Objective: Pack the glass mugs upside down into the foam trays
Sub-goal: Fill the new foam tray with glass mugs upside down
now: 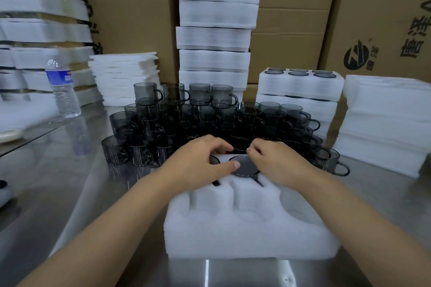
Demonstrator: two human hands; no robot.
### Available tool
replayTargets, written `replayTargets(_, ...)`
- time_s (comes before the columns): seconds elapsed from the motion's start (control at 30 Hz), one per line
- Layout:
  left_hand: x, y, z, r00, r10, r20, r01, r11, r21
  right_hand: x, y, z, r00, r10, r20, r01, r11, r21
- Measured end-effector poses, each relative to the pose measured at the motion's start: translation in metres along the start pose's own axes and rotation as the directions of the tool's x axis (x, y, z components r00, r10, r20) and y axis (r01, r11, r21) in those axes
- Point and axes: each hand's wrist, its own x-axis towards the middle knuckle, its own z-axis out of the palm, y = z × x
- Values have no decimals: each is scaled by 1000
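A white foam tray [251, 228] lies on the steel table in front of me. An upside-down smoky glass mug [245, 166] sits in its far middle pocket, base up. Another mug [214, 160] shows partly under my left hand in the far left pocket. My left hand [200, 158] rests over that pocket, its thumb touching the middle mug's base. My right hand [277, 163] covers the far right pocket, fingers curled; what is under it is hidden. The near pockets hold nothing. Behind the tray stands a stacked pile of smoky mugs [210, 119].
A water bottle [61, 87] stands at the left. Packed foam trays [300, 84] sit at the back right, a tall foam stack [215, 30] at the centre back, and loose foam sheets [384, 123] on the right. Cardboard boxes [373, 7] form the wall behind.
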Motion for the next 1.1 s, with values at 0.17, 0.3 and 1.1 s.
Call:
replayTargets(0.17, 1, -10, -13, 889, 78, -451, 58, 959, 279, -1, 0, -1, 1000, 4, 12, -4, 1000, 11)
replayTargets(0.3, 4, -36, -26, 808, -91, -583, 293, 919, 263, -1, 0, -1, 1000, 3, 18, -3, 1000, 3)
replayTargets(1.1, -5, 7, -17, 828, 156, -538, -88, 985, 149, 0, 3, 0, 1000, -6, 7, 6, 1000, 21)
